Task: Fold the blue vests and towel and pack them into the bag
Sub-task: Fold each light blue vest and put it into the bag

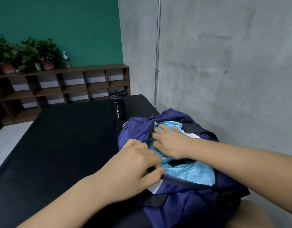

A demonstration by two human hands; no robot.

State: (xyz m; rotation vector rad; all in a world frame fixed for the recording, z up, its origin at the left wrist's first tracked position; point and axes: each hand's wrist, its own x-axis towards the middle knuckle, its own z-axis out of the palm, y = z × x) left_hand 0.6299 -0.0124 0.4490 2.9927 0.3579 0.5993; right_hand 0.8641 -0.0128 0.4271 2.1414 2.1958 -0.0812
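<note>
Packing step: light blue shiny fabric (191,171), lying inside the unzipped purple nylon bag (199,203) on the black counter (59,137), is pressed down by the flat-fingered right hand (170,142) while the zip edge is pinched by the left hand (135,162); zipping shut is judged next.

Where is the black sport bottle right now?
In the head view, the black sport bottle stands upright near the far right corner of the black surface, just left of and behind the far end of the purple bag.
</note>
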